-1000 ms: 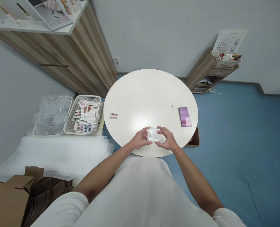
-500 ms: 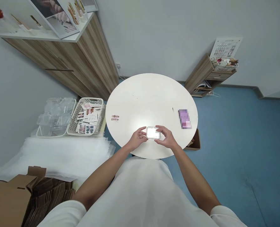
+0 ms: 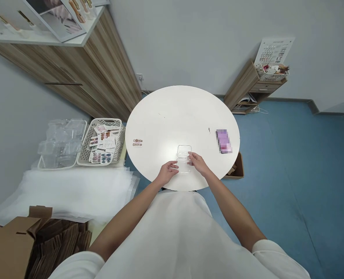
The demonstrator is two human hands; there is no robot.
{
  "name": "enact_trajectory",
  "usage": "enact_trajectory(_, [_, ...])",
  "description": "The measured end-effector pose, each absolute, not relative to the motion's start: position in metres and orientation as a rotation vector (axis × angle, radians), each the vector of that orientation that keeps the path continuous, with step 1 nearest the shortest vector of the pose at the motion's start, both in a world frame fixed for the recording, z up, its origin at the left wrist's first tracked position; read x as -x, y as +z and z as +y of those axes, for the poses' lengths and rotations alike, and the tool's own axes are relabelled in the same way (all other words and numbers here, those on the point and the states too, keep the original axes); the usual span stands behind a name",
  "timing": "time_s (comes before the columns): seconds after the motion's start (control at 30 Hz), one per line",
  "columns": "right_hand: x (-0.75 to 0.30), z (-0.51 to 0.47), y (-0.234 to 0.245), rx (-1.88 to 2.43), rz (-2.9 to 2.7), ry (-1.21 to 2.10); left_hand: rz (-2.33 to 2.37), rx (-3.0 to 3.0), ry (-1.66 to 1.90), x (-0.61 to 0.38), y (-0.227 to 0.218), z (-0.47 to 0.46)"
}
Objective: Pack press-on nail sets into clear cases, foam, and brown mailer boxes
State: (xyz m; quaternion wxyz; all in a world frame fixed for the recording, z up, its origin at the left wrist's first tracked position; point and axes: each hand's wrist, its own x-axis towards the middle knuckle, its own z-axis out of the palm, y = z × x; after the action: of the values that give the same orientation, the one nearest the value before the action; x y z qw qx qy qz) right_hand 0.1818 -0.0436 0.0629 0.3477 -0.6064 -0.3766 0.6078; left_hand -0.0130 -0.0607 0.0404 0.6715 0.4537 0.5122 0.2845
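We are seeing a clear plastic case standing open over the near part of the white table, one half lying toward the far side and the other toward the near side. Our left hand is gripping its left edge with fingers slightly parted and bent; our right hand is pinching the right side around the join, fingers partly curled. We are not managing to tell whether the case is touching the tabletop. On the left of the table we are noting a small card of oval pieces; on the right, a blurred purple item is lying well apart from the hands. Beyond the table's left edge, a white basket is holding printed cards, and clear containers are sitting just beside it.
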Motion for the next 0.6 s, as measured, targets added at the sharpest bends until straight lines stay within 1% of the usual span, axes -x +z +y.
enact_trajectory(0.2, [-0.180,-0.076,0.045,1.680,-0.968,1.379,1.250,-0.979,0.643,0.009,0.034,-0.060])
enact_trajectory(0.37, [-0.178,-0.092,0.034,1.725,-0.976,1.367,1.313,-0.946,0.618,0.005,0.022,-0.060])
enact_trajectory(0.6, [-0.181,-0.083,0.016,1.759,-0.908,1.414,1.384,-1.004,0.583,-0.010,0.005,-0.057])
